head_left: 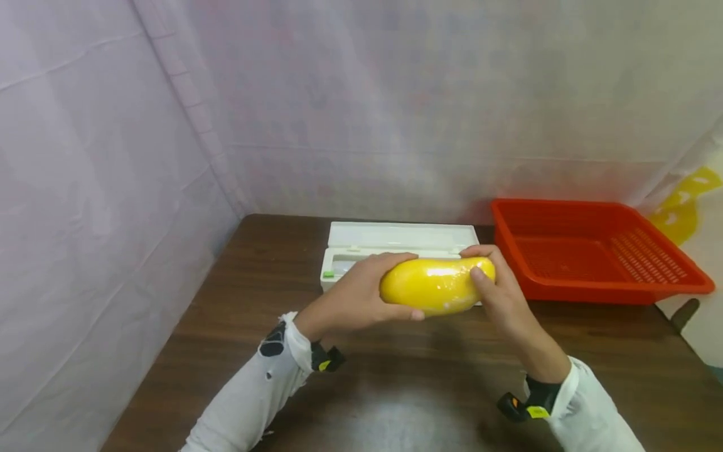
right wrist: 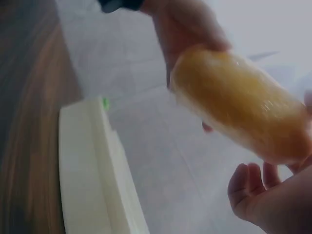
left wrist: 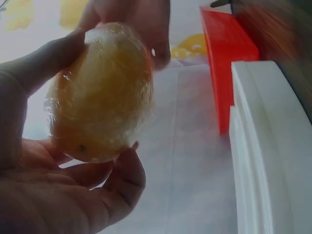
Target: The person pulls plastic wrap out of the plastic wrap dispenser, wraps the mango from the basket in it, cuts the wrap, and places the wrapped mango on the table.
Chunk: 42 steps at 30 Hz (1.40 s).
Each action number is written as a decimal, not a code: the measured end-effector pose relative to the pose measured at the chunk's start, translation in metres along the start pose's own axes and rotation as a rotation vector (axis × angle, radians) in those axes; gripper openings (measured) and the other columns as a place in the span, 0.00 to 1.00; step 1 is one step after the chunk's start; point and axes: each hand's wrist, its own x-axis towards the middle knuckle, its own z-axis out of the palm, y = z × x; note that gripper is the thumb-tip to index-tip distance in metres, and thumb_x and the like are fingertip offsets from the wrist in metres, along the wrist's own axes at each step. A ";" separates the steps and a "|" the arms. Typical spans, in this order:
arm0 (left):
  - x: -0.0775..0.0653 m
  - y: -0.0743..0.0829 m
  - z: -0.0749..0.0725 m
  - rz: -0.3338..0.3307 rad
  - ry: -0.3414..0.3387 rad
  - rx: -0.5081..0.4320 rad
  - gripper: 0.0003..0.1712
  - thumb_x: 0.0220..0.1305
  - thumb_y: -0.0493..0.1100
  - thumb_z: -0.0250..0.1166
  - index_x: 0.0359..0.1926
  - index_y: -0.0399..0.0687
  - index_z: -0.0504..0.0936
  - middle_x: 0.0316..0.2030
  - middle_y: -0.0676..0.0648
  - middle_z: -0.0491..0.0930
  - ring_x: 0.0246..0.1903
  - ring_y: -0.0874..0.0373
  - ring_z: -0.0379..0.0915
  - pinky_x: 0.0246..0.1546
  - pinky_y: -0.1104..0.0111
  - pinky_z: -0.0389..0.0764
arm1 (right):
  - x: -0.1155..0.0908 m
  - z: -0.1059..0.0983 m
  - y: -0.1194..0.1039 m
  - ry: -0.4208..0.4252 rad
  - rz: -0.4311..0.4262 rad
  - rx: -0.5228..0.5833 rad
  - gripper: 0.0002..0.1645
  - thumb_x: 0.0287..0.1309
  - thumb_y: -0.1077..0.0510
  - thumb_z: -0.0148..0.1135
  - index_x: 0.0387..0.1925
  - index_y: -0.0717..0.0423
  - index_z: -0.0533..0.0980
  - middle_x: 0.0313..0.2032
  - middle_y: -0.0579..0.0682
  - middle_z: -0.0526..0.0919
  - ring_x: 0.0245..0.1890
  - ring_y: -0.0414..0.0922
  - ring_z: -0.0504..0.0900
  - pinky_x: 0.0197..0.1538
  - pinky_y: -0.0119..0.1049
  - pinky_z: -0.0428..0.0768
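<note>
A long yellow mango-like fruit (head_left: 432, 285) is held between both hands above the table, lying roughly level. Clear plastic film, wrinkled and shiny, covers its surface; a small dark spot shows at one end in the left wrist view. My left hand (head_left: 358, 294) grips its left end, thumb below and fingers above in the head view. On the other end, my right hand (head_left: 504, 300) holds it between thumb and fingers. Behind the hands stands a white cling film dispenser (head_left: 402, 235) with its lid raised; the hands and fruit hide much of its front.
A red plastic basket (head_left: 587, 292) with slotted sides sits at the back right, beside the dispenser. The dark wooden table (head_left: 248, 276) meets whitish sheeting (head_left: 361, 125) at the back and left. A yellow-patterned cloth (head_left: 680, 210) hangs at the right.
</note>
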 end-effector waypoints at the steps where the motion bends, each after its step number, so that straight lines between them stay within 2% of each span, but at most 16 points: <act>1: -0.003 -0.001 -0.002 -0.002 0.002 0.009 0.43 0.49 0.59 0.75 0.66 0.57 0.71 0.50 0.57 0.77 0.41 0.62 0.72 0.43 0.60 0.81 | -0.002 0.000 0.000 -0.020 -0.013 -0.062 0.20 0.66 0.71 0.49 0.57 0.56 0.65 0.48 0.50 0.71 0.39 0.44 0.75 0.38 0.24 0.84; 3: -0.009 -0.004 -0.005 -0.030 0.005 0.013 0.44 0.50 0.60 0.74 0.67 0.58 0.71 0.52 0.55 0.76 0.42 0.62 0.72 0.44 0.61 0.82 | -0.006 -0.001 -0.002 -0.064 -0.088 -0.203 0.32 0.55 0.75 0.60 0.60 0.62 0.62 0.53 0.52 0.69 0.45 0.47 0.73 0.41 0.23 0.82; 5: -0.014 -0.008 -0.008 -0.065 -0.018 -0.024 0.45 0.51 0.60 0.74 0.69 0.59 0.68 0.56 0.52 0.75 0.44 0.62 0.74 0.45 0.60 0.83 | -0.009 -0.001 -0.006 -0.103 -0.214 -0.363 0.42 0.40 0.76 0.71 0.60 0.68 0.64 0.55 0.55 0.68 0.51 0.49 0.70 0.46 0.22 0.79; 8: -0.021 -0.014 -0.012 -0.085 -0.078 -0.101 0.45 0.54 0.58 0.73 0.71 0.59 0.64 0.61 0.47 0.73 0.45 0.61 0.78 0.45 0.61 0.86 | -0.014 0.001 -0.018 -0.163 -0.370 -0.578 0.48 0.24 0.70 0.83 0.55 0.69 0.72 0.54 0.59 0.72 0.53 0.51 0.69 0.54 0.21 0.72; 11: -0.025 -0.020 -0.013 -0.035 -0.127 -0.161 0.42 0.57 0.52 0.72 0.70 0.56 0.65 0.64 0.46 0.71 0.46 0.60 0.78 0.46 0.61 0.86 | -0.017 0.006 -0.032 -0.198 -0.418 -0.692 0.43 0.22 0.64 0.85 0.49 0.64 0.78 0.48 0.56 0.78 0.50 0.48 0.74 0.58 0.19 0.69; 13: -0.027 -0.023 -0.012 0.027 -0.134 -0.117 0.42 0.55 0.52 0.74 0.69 0.55 0.66 0.64 0.49 0.72 0.49 0.61 0.75 0.49 0.61 0.84 | -0.019 0.008 -0.036 -0.197 -0.408 -0.724 0.41 0.23 0.63 0.84 0.49 0.63 0.79 0.47 0.55 0.79 0.49 0.47 0.76 0.57 0.17 0.69; 15: -0.028 -0.026 -0.010 0.089 -0.126 -0.034 0.45 0.52 0.52 0.76 0.69 0.53 0.68 0.62 0.51 0.73 0.52 0.62 0.71 0.53 0.59 0.81 | -0.020 0.007 -0.032 -0.188 -0.409 -0.739 0.41 0.23 0.62 0.85 0.48 0.63 0.80 0.46 0.54 0.81 0.48 0.47 0.76 0.57 0.17 0.69; 19: -0.031 -0.031 -0.003 0.136 -0.117 0.141 0.50 0.45 0.54 0.79 0.69 0.53 0.69 0.59 0.51 0.76 0.54 0.62 0.68 0.56 0.56 0.78 | -0.023 -0.002 -0.004 -0.203 -0.474 -0.771 0.41 0.22 0.52 0.85 0.46 0.61 0.81 0.44 0.53 0.82 0.46 0.47 0.77 0.56 0.20 0.71; 22: -0.032 -0.038 0.001 0.137 -0.150 0.177 0.50 0.44 0.53 0.80 0.69 0.53 0.70 0.59 0.50 0.77 0.53 0.62 0.70 0.55 0.57 0.79 | -0.025 -0.009 0.020 -0.238 -0.555 -0.830 0.41 0.23 0.41 0.82 0.43 0.58 0.82 0.42 0.50 0.83 0.44 0.44 0.79 0.50 0.26 0.77; 25: -0.032 -0.048 0.007 0.145 -0.187 0.198 0.50 0.45 0.53 0.80 0.70 0.50 0.69 0.60 0.49 0.77 0.54 0.61 0.70 0.57 0.57 0.78 | -0.029 -0.011 0.037 -0.272 -0.590 -0.877 0.42 0.24 0.36 0.80 0.44 0.56 0.82 0.42 0.48 0.83 0.41 0.41 0.79 0.43 0.33 0.82; 27: -0.032 -0.056 0.013 0.153 -0.193 0.231 0.50 0.45 0.53 0.79 0.69 0.48 0.69 0.61 0.48 0.77 0.55 0.60 0.70 0.59 0.56 0.77 | -0.032 -0.011 0.045 -0.282 -0.569 -0.902 0.42 0.25 0.36 0.80 0.44 0.55 0.82 0.42 0.46 0.83 0.42 0.40 0.79 0.42 0.37 0.83; 31: -0.033 -0.068 0.026 0.141 -0.182 0.299 0.48 0.45 0.54 0.78 0.67 0.43 0.72 0.59 0.47 0.80 0.53 0.59 0.72 0.57 0.56 0.78 | -0.038 -0.011 0.060 -0.295 -0.488 -0.934 0.40 0.30 0.35 0.79 0.45 0.53 0.82 0.43 0.45 0.83 0.44 0.40 0.79 0.43 0.42 0.84; 37: -0.033 -0.076 0.039 0.049 -0.187 0.343 0.49 0.43 0.55 0.79 0.66 0.42 0.73 0.55 0.48 0.82 0.48 0.59 0.72 0.52 0.57 0.79 | -0.042 -0.012 0.077 -0.340 -0.338 -0.965 0.38 0.37 0.36 0.78 0.48 0.52 0.80 0.43 0.45 0.83 0.44 0.41 0.78 0.44 0.47 0.84; 42: -0.034 -0.080 0.045 -0.003 -0.212 0.352 0.51 0.42 0.56 0.79 0.66 0.41 0.73 0.57 0.45 0.81 0.50 0.56 0.74 0.55 0.55 0.79 | -0.046 -0.012 0.087 -0.376 -0.235 -0.976 0.37 0.39 0.35 0.77 0.49 0.51 0.79 0.44 0.44 0.85 0.46 0.39 0.79 0.46 0.46 0.85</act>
